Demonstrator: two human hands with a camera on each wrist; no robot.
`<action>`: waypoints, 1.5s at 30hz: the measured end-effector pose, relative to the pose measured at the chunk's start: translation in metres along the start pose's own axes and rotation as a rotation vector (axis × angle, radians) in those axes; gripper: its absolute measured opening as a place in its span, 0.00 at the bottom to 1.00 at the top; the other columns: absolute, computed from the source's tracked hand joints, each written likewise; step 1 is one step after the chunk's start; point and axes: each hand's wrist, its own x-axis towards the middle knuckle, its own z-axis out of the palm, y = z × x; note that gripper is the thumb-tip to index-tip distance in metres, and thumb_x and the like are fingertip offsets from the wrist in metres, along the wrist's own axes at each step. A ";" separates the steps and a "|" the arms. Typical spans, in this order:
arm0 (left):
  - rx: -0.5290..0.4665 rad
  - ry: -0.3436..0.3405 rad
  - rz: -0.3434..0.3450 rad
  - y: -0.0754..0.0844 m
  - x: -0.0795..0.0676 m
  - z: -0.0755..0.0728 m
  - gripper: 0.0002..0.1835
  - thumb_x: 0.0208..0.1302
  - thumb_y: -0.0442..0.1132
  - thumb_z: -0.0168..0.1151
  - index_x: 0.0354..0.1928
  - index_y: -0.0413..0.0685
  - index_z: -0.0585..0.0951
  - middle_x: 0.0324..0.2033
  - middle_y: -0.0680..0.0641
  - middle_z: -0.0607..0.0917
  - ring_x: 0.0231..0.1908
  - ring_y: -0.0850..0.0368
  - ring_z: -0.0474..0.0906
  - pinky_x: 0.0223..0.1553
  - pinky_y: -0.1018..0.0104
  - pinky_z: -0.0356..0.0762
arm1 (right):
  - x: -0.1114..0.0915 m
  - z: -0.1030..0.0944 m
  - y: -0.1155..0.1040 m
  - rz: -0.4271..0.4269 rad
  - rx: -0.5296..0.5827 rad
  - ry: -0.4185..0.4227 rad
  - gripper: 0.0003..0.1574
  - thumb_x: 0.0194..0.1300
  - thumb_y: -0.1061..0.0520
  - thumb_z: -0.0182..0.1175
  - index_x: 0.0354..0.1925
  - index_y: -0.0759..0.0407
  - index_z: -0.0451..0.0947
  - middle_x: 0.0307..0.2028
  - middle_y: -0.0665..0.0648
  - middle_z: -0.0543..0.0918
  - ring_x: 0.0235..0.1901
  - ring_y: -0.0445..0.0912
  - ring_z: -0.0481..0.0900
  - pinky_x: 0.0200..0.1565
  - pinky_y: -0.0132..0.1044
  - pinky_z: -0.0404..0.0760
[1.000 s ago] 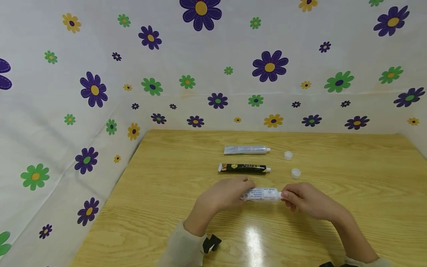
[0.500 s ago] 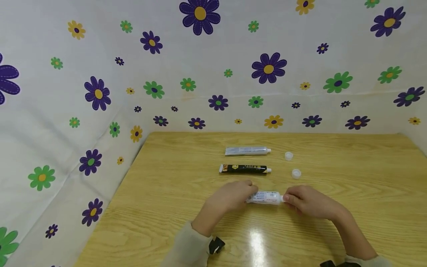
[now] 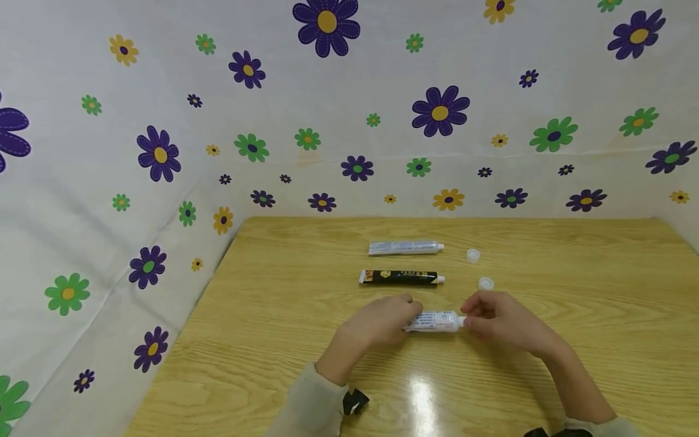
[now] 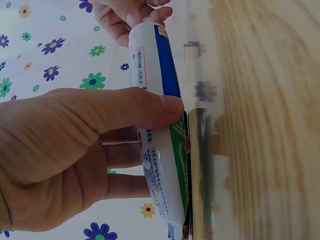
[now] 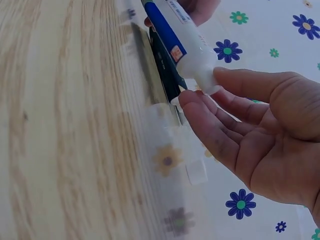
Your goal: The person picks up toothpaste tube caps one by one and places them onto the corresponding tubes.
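In the left wrist view, my left hand (image 4: 65, 155) grips a white toothpaste tube (image 4: 150, 65) with blue and green stripes, thumb across its front and fingers behind. The tube lies sideways low over the wooden table (image 3: 262, 303), its cap end pointing right. At that end my right hand (image 3: 508, 325) has its thumb and curled fingers round the white cap (image 5: 206, 80), the index finger lifted off. Beyond the hands lie a black tube (image 3: 401, 277) and a silvery-white tube (image 3: 404, 247), both with bare nozzles.
Two loose white caps sit to the right of the tubes: one cap (image 3: 472, 255) farther back, another cap (image 3: 485, 283) just beyond my right hand. A white flower-print cloth (image 3: 327, 121) hangs behind the table and along its left side.
The tube and both hands have shifted slightly right in view. My right index finger has lifted and the right hand has turned about the cap. The left hand keeps its grip.
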 end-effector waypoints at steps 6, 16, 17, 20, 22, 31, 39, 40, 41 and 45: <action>0.003 -0.006 0.009 -0.001 0.000 0.002 0.19 0.62 0.33 0.69 0.54 0.49 0.79 0.46 0.51 0.81 0.43 0.62 0.76 0.46 0.72 0.76 | 0.000 -0.002 0.003 -0.001 0.018 -0.058 0.21 0.65 0.65 0.64 0.52 0.74 0.71 0.36 0.61 0.80 0.32 0.48 0.79 0.32 0.36 0.81; 0.016 -0.006 0.027 -0.002 0.001 0.008 0.16 0.59 0.32 0.71 0.49 0.49 0.81 0.39 0.53 0.81 0.39 0.63 0.76 0.41 0.74 0.75 | 0.002 0.001 0.003 0.038 -0.018 -0.077 0.22 0.64 0.64 0.64 0.53 0.72 0.70 0.35 0.59 0.80 0.29 0.48 0.78 0.27 0.36 0.80; 0.012 -0.014 0.029 -0.002 0.001 0.008 0.15 0.59 0.33 0.71 0.49 0.49 0.81 0.39 0.53 0.81 0.38 0.64 0.76 0.41 0.74 0.75 | 0.002 0.001 0.003 0.043 -0.022 -0.077 0.22 0.64 0.64 0.65 0.53 0.72 0.70 0.35 0.59 0.80 0.29 0.48 0.78 0.28 0.36 0.80; -0.020 -0.033 0.030 -0.002 0.000 0.006 0.15 0.59 0.33 0.72 0.48 0.49 0.82 0.39 0.53 0.80 0.38 0.64 0.75 0.41 0.75 0.75 | 0.002 0.002 0.003 0.054 -0.036 -0.074 0.22 0.64 0.63 0.65 0.52 0.71 0.71 0.34 0.58 0.80 0.29 0.48 0.77 0.28 0.35 0.80; -0.036 -0.040 0.026 -0.003 -0.002 0.005 0.16 0.58 0.33 0.72 0.48 0.49 0.83 0.39 0.53 0.80 0.38 0.63 0.75 0.41 0.75 0.75 | 0.002 0.002 0.003 0.057 -0.046 -0.073 0.21 0.64 0.63 0.65 0.52 0.71 0.71 0.33 0.58 0.80 0.29 0.48 0.77 0.28 0.35 0.80; -0.031 -0.050 0.019 -0.006 -0.004 0.002 0.18 0.59 0.36 0.73 0.52 0.51 0.84 0.41 0.52 0.80 0.39 0.63 0.74 0.42 0.74 0.74 | 0.002 0.003 0.004 0.048 -0.033 -0.074 0.19 0.64 0.64 0.65 0.50 0.72 0.72 0.31 0.57 0.80 0.28 0.46 0.77 0.27 0.36 0.80; 0.033 -0.061 -0.036 0.003 -0.001 0.004 0.18 0.57 0.34 0.74 0.49 0.55 0.84 0.40 0.52 0.79 0.40 0.60 0.74 0.38 0.71 0.74 | 0.003 0.003 0.007 0.030 -0.030 -0.088 0.19 0.62 0.65 0.66 0.49 0.71 0.73 0.29 0.55 0.78 0.25 0.44 0.76 0.26 0.34 0.78; 0.046 -0.068 -0.049 0.005 -0.001 0.004 0.18 0.57 0.34 0.73 0.50 0.56 0.84 0.41 0.52 0.79 0.41 0.59 0.74 0.38 0.71 0.74 | 0.003 0.003 0.007 0.024 -0.035 -0.090 0.19 0.62 0.65 0.66 0.49 0.71 0.73 0.29 0.55 0.77 0.25 0.43 0.75 0.26 0.33 0.78; 0.054 -0.073 -0.059 0.007 -0.001 0.003 0.18 0.58 0.34 0.73 0.50 0.56 0.84 0.41 0.52 0.79 0.41 0.59 0.74 0.39 0.70 0.74 | 0.003 0.003 0.008 0.017 -0.038 -0.095 0.19 0.62 0.65 0.66 0.48 0.71 0.73 0.29 0.55 0.77 0.26 0.43 0.75 0.27 0.33 0.77; 0.074 -0.082 -0.078 0.011 -0.001 0.006 0.17 0.62 0.34 0.69 0.52 0.57 0.83 0.46 0.50 0.79 0.46 0.55 0.73 0.41 0.67 0.76 | 0.001 0.002 0.011 0.003 -0.039 -0.120 0.20 0.60 0.64 0.67 0.48 0.70 0.74 0.29 0.54 0.77 0.28 0.41 0.74 0.29 0.31 0.75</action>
